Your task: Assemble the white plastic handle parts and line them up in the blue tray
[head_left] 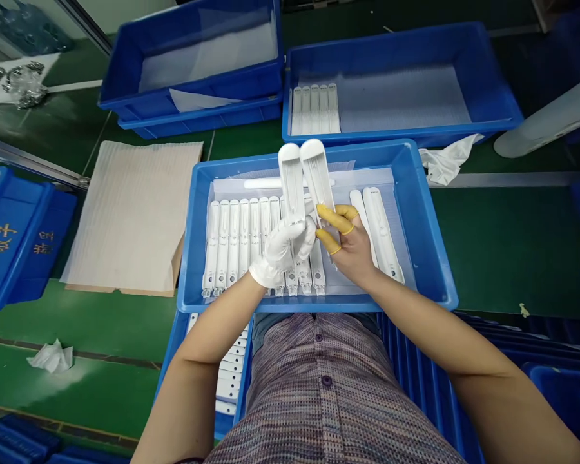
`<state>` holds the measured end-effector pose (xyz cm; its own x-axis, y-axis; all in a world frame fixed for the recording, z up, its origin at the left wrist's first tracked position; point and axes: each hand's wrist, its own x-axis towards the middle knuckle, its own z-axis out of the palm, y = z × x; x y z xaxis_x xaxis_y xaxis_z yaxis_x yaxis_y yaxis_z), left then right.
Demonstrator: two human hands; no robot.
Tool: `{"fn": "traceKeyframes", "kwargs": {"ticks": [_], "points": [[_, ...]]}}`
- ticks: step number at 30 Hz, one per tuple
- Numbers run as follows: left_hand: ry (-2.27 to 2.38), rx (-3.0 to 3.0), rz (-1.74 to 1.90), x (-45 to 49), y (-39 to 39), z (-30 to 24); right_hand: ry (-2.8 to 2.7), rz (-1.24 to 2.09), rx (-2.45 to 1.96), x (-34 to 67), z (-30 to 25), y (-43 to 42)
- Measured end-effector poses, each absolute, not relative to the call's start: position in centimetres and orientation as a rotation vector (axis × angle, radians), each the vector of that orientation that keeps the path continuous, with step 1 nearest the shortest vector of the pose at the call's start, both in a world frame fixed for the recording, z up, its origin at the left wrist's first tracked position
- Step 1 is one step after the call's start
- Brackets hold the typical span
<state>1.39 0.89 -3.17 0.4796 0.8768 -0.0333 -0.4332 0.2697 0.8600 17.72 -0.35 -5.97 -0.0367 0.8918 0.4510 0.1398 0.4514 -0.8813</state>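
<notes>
My left hand (284, 250), in a white glove, is closed around a long white plastic part (292, 180) with a rounded top end. My right hand (350, 241), with yellow finger cots on several fingers, grips a second white plastic part (318, 171). Both parts lean together, hollow ribbed sides showing, their lower ends partly covered by my fingers. Beneath my hands lies a blue tray (430, 258) lined with white sheet. A row of similar white parts (232, 245) fills its left and middle, two more (383, 232) lie at the right, and one lies crosswise (261, 183) behind the row.
Behind stands another blue tray (391, 48) with several white parts (314, 109) at its left. Stacked blue trays (193, 96) stand at the back left. White foam sheet (135, 212) lies on cardboard at left. Crumpled tissue (449, 160) and a pale cylinder (551, 119) are at right.
</notes>
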Motion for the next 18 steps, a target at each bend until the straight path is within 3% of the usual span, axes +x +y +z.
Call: {"fn": "traceKeyframes", "kwargs": {"ticks": [10, 13, 18], "points": [[0.757, 1.062, 1.054, 1.5, 1.5, -4.1, -1.661, 0.626, -1.035, 18.2, -5.6, -0.2], [1.032, 1.186, 1.108, 1.8, 1.6, -5.3, -1.821, 0.682, -1.256, 20.2, -5.0, 0.7], [1.219, 1.115, 0.799, 3.2, 1.0, -7.2, -2.236, 0.864, -1.763, 23.5, -5.0, 1.5]]}}
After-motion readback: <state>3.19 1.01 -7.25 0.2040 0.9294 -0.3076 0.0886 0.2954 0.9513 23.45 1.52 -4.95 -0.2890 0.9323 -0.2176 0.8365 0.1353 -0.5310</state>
